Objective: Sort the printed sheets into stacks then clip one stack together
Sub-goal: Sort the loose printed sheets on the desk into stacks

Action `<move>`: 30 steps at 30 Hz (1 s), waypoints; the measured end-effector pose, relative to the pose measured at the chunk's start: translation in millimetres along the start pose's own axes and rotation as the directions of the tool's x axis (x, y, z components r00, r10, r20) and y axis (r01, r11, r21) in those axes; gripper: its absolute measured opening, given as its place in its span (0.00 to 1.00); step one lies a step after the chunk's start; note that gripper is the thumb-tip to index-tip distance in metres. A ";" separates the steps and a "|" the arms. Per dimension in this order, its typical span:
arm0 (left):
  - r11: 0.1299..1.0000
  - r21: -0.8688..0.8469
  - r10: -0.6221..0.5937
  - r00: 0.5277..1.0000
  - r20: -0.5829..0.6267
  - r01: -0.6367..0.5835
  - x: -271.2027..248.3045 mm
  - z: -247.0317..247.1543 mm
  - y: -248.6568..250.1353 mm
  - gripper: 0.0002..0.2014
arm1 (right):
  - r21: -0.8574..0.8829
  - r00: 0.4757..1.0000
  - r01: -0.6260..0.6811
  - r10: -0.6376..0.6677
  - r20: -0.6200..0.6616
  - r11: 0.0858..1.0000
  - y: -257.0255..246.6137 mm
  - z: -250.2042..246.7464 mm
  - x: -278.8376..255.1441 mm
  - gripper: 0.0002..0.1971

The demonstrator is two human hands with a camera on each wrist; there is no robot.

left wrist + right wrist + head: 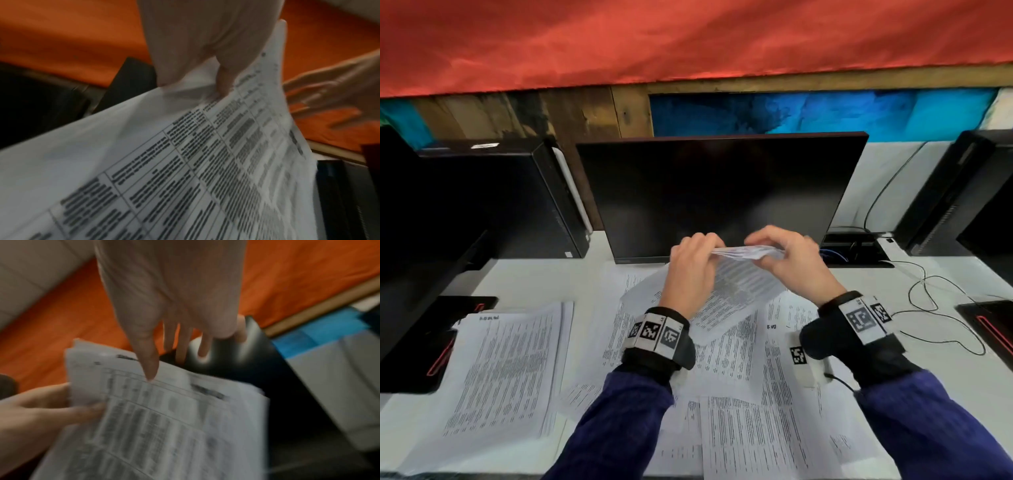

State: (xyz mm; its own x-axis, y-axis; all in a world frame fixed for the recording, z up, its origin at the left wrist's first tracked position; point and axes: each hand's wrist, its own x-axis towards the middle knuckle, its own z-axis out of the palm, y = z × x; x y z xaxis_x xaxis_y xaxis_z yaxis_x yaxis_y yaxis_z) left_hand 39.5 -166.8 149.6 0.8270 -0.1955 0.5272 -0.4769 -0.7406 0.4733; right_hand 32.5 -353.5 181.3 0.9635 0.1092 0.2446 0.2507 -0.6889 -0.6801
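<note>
Both my hands hold a bundle of printed sheets (736,287) up in front of the monitor, above the desk. My left hand (698,253) pinches the bundle's top left edge, its thumb (224,78) on the printed table side of the sheets (185,162). My right hand (780,253) grips the top right part; its thumb (150,366) presses the sheets (164,418), with the fingers behind the top edge. A neat stack (506,370) lies at the left of the desk. Several loose sheets (739,428) are spread under my arms.
A dark monitor (715,195) stands right behind the hands. Black computer towers sit at the left (482,198) and right (962,192). Thin cables (928,301) loop over the white desk (544,277) at the right. A small white tagged device (808,363) rests on the papers.
</note>
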 end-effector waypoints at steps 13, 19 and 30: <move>0.556 -0.666 -0.669 0.743 -0.005 0.496 -44.3 -18.2 -55.2 0.16 | 0.857 0.905 -0.274 0.418 0.077 0.436 64.1 34.4 -45.7 0.10; 0.423 -0.703 -0.712 0.689 0.133 0.572 -74.1 6.9 -51.2 0.23 | 0.830 0.864 -0.348 0.494 0.102 0.437 67.9 69.0 -62.3 0.17; 0.338 -0.747 -0.854 0.521 0.013 0.573 -47.4 16.9 -48.7 0.13 | -0.214 0.980 -0.023 -0.021 -0.198 0.977 67.0 77.3 -70.6 0.27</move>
State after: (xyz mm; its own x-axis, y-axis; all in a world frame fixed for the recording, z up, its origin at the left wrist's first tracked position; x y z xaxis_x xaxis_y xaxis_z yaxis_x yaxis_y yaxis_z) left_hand 28.5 -132.4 89.7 0.8417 0.5219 -0.1386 0.0900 0.1175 0.9890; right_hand -11.5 -352.0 65.0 0.9204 -0.0206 0.3904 0.2028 -0.8286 -0.5218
